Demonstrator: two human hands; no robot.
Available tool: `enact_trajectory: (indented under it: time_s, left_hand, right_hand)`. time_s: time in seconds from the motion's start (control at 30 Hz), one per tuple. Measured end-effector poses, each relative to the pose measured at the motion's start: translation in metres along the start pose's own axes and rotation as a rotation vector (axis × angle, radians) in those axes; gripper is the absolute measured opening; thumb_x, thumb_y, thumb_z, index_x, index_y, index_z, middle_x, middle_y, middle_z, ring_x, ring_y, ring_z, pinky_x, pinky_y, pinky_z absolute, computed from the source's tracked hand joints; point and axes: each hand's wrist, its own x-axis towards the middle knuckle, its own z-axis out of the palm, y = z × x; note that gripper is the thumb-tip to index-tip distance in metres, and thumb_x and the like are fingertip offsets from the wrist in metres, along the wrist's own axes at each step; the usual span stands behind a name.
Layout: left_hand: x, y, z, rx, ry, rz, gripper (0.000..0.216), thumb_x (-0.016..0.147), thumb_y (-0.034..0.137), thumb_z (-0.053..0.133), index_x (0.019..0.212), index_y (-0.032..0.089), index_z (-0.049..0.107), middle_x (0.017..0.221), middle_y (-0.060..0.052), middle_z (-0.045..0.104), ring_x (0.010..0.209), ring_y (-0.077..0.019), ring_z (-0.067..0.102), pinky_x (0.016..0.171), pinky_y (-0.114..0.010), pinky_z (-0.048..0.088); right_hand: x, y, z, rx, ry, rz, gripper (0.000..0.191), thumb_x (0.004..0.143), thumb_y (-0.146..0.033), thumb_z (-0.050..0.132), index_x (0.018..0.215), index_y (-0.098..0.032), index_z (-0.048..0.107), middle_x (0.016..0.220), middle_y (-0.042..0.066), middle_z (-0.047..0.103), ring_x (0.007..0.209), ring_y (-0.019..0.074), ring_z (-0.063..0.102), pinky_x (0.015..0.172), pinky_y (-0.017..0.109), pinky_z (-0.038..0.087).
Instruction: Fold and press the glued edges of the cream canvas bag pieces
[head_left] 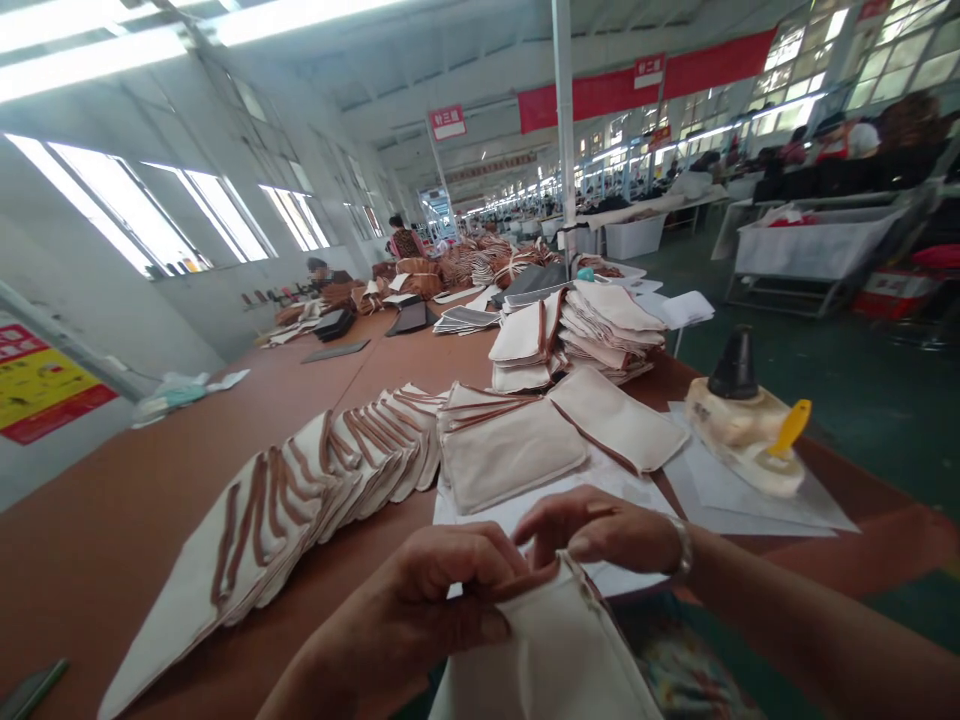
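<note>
A cream fabric pouch with a brown edge (551,650) is held up close to me at the table's front edge. My left hand (442,590) pinches its upper left edge, thumb on the near face. At its top right corner my right hand (600,530) has thumb and fingers curled near the brown edge; the fingertips are partly hidden, so its grip is unclear. Just beyond lie a stack of similar cream pouches (517,455) and one more pouch (619,415), on white paper. A long overlapping row of pouches (300,500) fans out to the left.
At right, a yellow-handled tool (791,428) sits in a pale container with glue-like residue, beside a black cone (733,365), on paper sheets (712,495). Taller piles of pouches (611,325) stand behind. A green-edged object (37,690) lies front left. Other people are farther back.
</note>
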Motion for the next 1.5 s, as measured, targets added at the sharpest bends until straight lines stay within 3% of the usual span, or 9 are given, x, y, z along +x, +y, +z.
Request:
enact_trajectory:
  time_s: [0.13, 0.27, 0.4, 0.63, 0.8, 1.07, 1.23, 1.33, 1.5]
  left_hand:
    - [-0.01, 0.01, -0.015, 0.115, -0.014, 0.051, 0.027, 0.092, 0.042, 0.06, 0.083, 0.017, 0.064, 0.088, -0.009, 0.067, 0.082, -0.0191, 0.063, 0.074, -0.028, 0.051]
    - [-0.01, 0.008, -0.021, 0.3, -0.053, -0.104, 0.011, 0.089, 0.022, 0.059, 0.093, 0.018, 0.068, 0.093, -0.003, 0.067, 0.087, -0.0167, 0.059, 0.081, -0.026, 0.047]
    - [-0.007, 0.003, 0.0, 0.153, -0.085, -0.184, 0.033, 0.07, 0.006, 0.057, 0.1, 0.018, 0.065, 0.092, 0.001, 0.061, 0.085, -0.0152, 0.052, 0.078, -0.023, 0.044]
    - [0.004, 0.01, 0.025, -0.066, -0.032, -0.322, 0.013, 0.071, 0.018, 0.063, 0.083, 0.014, 0.064, 0.074, 0.003, 0.047, 0.071, -0.0123, 0.041, 0.06, -0.021, 0.033]
    - [0.006, -0.002, 0.031, -0.251, -0.025, -0.373, 0.034, 0.075, 0.042, 0.077, 0.081, 0.012, 0.065, 0.077, 0.0, 0.058, 0.07, -0.0115, 0.047, 0.06, -0.021, 0.034]
    - [-0.001, -0.016, 0.036, -0.412, -0.054, -0.468, 0.038, 0.077, 0.044, 0.076, 0.091, 0.01, 0.069, 0.078, -0.005, 0.06, 0.066, -0.0115, 0.048, 0.061, -0.024, 0.035]
    - [0.004, -0.011, 0.039, -0.319, 0.031, -0.488, 0.025, 0.08, 0.037, 0.07, 0.082, 0.011, 0.067, 0.073, -0.002, 0.056, 0.063, -0.0105, 0.043, 0.057, -0.022, 0.032]
    - [0.005, -0.008, 0.042, -0.168, 0.074, -0.46, 0.017, 0.081, 0.028, 0.063, 0.076, 0.012, 0.064, 0.07, -0.001, 0.053, 0.062, -0.0098, 0.04, 0.054, -0.021, 0.03]
    - [0.007, -0.007, 0.047, 0.007, 0.1, -0.439, 0.017, 0.081, 0.025, 0.056, 0.073, 0.012, 0.062, 0.066, 0.001, 0.049, 0.059, -0.0095, 0.037, 0.05, -0.022, 0.026]
  right_hand:
    - [-0.015, 0.0, 0.025, 0.007, 0.005, 0.025, 0.042, 0.071, -0.043, 0.08, 0.093, -0.011, 0.065, 0.078, 0.002, 0.061, 0.067, 0.0117, 0.052, 0.063, 0.023, 0.039]
    - [-0.023, -0.016, 0.038, -0.545, 0.205, -0.122, 0.018, 0.089, -0.031, 0.065, 0.085, -0.014, 0.059, 0.076, -0.001, 0.053, 0.067, 0.0106, 0.044, 0.06, 0.021, 0.035]
    - [-0.026, -0.023, 0.054, -0.889, 0.216, -0.182, 0.01, 0.094, -0.021, 0.055, 0.09, -0.015, 0.062, 0.085, 0.003, 0.061, 0.076, 0.0135, 0.053, 0.071, 0.023, 0.042]
    - [-0.031, -0.023, 0.069, -0.899, 0.217, -0.188, 0.009, 0.093, -0.018, 0.055, 0.087, -0.015, 0.06, 0.082, 0.001, 0.059, 0.073, 0.0118, 0.051, 0.068, 0.021, 0.04]
    - [-0.03, -0.028, 0.073, -0.688, 0.183, -0.123, 0.014, 0.094, -0.021, 0.053, 0.082, -0.015, 0.058, 0.085, 0.001, 0.059, 0.079, 0.0135, 0.052, 0.074, 0.023, 0.041]
    - [-0.032, -0.013, 0.061, -0.466, 0.198, -0.034, 0.025, 0.097, -0.033, 0.049, 0.083, -0.014, 0.057, 0.082, 0.001, 0.055, 0.074, 0.0127, 0.046, 0.066, 0.024, 0.036]
    - [-0.029, -0.011, 0.065, -0.404, 0.274, -0.002, 0.035, 0.091, -0.048, 0.056, 0.082, -0.015, 0.052, 0.076, -0.001, 0.048, 0.068, 0.0118, 0.038, 0.06, 0.024, 0.032]
    - [-0.027, -0.012, 0.069, -0.417, 0.326, 0.013, 0.029, 0.082, -0.037, 0.07, 0.078, -0.015, 0.051, 0.073, -0.002, 0.05, 0.066, 0.0109, 0.039, 0.057, 0.023, 0.032]
    - [-0.027, -0.013, 0.071, -0.521, 0.398, 0.04, 0.012, 0.081, -0.016, 0.063, 0.073, -0.014, 0.055, 0.076, 0.002, 0.06, 0.071, 0.0134, 0.05, 0.062, 0.024, 0.04]
